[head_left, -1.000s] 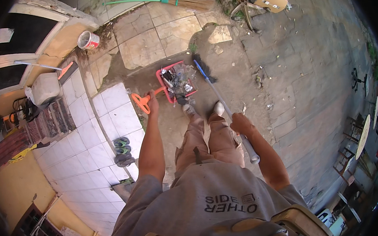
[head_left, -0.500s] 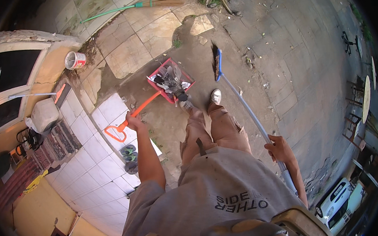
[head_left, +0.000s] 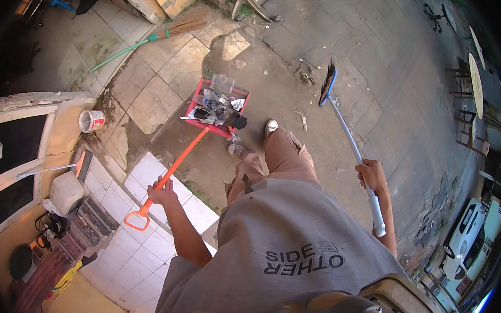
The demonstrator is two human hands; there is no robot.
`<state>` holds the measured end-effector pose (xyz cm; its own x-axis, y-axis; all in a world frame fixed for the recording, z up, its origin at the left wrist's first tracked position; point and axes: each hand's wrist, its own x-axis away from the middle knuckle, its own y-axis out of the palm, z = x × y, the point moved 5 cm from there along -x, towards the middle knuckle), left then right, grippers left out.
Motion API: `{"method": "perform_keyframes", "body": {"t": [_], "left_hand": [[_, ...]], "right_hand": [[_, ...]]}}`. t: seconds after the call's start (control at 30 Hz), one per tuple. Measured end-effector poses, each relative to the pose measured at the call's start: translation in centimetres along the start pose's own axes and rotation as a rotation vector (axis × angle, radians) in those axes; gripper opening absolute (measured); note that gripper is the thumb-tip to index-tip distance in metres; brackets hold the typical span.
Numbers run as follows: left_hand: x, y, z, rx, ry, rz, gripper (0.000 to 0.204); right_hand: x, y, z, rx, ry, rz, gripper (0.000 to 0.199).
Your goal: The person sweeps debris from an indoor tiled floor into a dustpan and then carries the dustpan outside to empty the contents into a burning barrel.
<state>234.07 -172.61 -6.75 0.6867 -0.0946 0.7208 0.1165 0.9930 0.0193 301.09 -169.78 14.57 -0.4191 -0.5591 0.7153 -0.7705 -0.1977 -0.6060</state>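
My left hand (head_left: 163, 192) is wrapped around the orange shaft of a long-handled dustpan, just above its loop grip (head_left: 137, 221). The dustpan's red pan (head_left: 190, 107) is in front of my feet, heaped with rubbish (head_left: 218, 107): dark scraps, clear plastic and white bits. Out to the right, my right hand (head_left: 372, 175) grips the grey-blue handle of a broom (head_left: 347, 130). The broom's blue head with dark bristles (head_left: 328, 87) points away from me, to the right of the pan. Whether its bristles touch the ground I cannot tell.
A green-handled twig broom (head_left: 136, 46) lies on the paving at the far left. A white and red bucket (head_left: 91, 121) stands by the wall. White tiled steps (head_left: 146, 179) are at my left. A chair base (head_left: 244, 1) lies ahead; parked cars (head_left: 468, 236) stand at the right.
The broom has swung to the right, away from the pan, and its handle end now shows below my right hand. My left hand and the dustpan's loop grip sit lower and further left in view.
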Motion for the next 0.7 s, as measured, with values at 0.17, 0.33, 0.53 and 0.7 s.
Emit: {"method": "perform_keyframes", "body": {"t": [0.17, 0.33, 0.53, 0.7], "left_hand": [[1.3, 3.0, 1.8, 0.023, 0.046, 0.014, 0.032], [2.6, 5.8, 3.8, 0.048, 0.121, 0.06, 0.035], [5.6, 10.2, 6.3, 0.13, 0.146, 0.25, 0.03], [6.8, 12.4, 5.7, 0.267, 0.196, 0.373, 0.028]], "right_hand": [[-1.7, 0.6, -4.2, -0.024, -0.049, -0.109, 0.017], [-6.5, 1.0, -14.1, 0.028, -0.162, -0.278, 0.017], [-14.5, 1.6, -30.1, -0.027, -0.332, -0.539, 0.032], [-21.2, 5.2, -45.6, -0.237, -0.369, -0.898, 0.031]]}}
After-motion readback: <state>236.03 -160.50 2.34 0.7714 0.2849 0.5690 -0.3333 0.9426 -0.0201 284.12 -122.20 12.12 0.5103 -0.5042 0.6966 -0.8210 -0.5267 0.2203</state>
